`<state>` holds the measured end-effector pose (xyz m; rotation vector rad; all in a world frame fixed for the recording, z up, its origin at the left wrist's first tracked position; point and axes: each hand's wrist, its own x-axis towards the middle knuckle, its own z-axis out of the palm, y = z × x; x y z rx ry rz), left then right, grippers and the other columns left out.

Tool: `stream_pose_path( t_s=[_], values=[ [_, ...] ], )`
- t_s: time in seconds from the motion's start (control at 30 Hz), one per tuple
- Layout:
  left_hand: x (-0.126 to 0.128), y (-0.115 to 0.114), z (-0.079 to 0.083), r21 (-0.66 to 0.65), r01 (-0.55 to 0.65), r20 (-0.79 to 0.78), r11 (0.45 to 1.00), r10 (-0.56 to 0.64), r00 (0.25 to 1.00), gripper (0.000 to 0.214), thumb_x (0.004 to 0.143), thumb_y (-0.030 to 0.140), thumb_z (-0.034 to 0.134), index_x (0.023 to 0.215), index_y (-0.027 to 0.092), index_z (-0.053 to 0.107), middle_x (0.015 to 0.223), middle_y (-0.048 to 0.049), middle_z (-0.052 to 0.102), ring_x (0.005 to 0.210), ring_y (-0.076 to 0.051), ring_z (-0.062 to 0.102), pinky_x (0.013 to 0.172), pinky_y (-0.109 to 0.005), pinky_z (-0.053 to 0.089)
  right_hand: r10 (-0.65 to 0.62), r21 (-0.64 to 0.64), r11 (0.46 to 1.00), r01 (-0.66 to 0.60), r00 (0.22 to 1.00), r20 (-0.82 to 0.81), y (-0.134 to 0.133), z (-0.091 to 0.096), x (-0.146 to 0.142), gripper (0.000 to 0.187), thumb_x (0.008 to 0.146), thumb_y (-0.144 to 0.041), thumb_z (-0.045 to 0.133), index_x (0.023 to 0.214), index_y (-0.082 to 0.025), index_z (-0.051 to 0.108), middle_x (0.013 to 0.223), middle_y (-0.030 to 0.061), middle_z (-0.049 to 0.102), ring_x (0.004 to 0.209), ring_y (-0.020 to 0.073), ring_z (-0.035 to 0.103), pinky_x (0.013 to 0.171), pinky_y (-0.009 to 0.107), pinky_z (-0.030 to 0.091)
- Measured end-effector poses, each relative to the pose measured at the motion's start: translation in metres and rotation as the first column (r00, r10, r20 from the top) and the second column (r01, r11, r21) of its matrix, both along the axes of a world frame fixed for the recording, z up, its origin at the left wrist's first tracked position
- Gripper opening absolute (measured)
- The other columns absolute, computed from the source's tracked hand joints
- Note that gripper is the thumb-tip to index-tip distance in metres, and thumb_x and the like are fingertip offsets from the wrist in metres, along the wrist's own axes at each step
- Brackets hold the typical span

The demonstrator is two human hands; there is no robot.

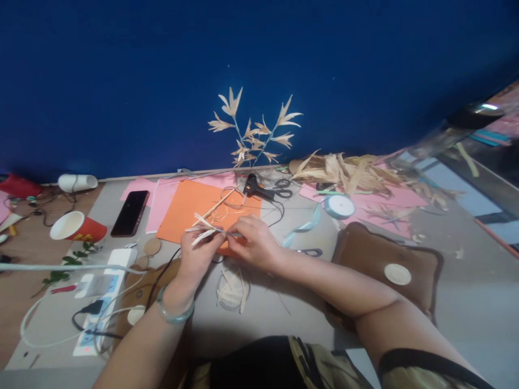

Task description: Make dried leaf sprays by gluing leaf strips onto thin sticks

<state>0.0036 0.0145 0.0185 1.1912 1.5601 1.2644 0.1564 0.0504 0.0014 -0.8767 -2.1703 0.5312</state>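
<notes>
A small pale corn-husk flower (201, 233) with narrow pointed petals is held over the orange paper (178, 216). My left hand (198, 256) pinches it near the base of its petals. Close beside, my right hand (257, 240) has its fingertips closed on the thin bluish stem; the fingers partly hide what they grip. Just beyond the hands, a thin wooden stick (214, 207) and loose fibres lie on the paper. Below my wrists is a round clear dish (233, 289) with strips of husk in it.
Finished husk flowers on branches (255, 129) stand against the blue wall. Behind the paper are a black glue gun (257, 188) and scissors (283, 189). A ribbon roll (339, 206), dried husks (348, 172) and a brown cushion (365, 270) lie right; a phone (130, 213), red cup (87, 229) and power strip (99, 308) left.
</notes>
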Motion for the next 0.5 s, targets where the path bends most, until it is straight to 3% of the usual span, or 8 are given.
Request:
stream_pose_path(
  t_s=[0.33,0.5],
  values=[
    [-0.0015,0.0002,0.0010,-0.042,0.048,0.049,0.998,-0.046,0.998,0.013,0.063,0.017,0.068,0.052,0.015,0.061,0.050,0.0036,0.053,0.053,-0.011,0.050,0.055,-0.023,0.040,0.015,0.052,0.999,-0.013,0.999,-0.040,0.0012,0.0011,0.0010,0.004,0.079,-0.016,0.058,0.077,-0.018,0.060,0.068,0.0011,0.060,0.066,0.0137,0.052,0.070,0.028,0.035],
    [-0.0010,-0.0014,0.0039,-0.049,0.072,0.151,0.996,-0.064,0.987,0.006,0.063,0.017,0.069,0.058,0.015,0.066,0.057,0.0013,0.063,0.059,-0.014,0.058,0.060,-0.024,0.046,0.011,-0.037,0.999,-0.013,0.998,-0.069,0.0001,0.0067,0.0028,0.003,0.077,-0.016,0.059,0.075,-0.018,0.061,0.066,0.0006,0.060,0.065,0.0135,0.052,0.068,0.027,0.036]
  ],
)
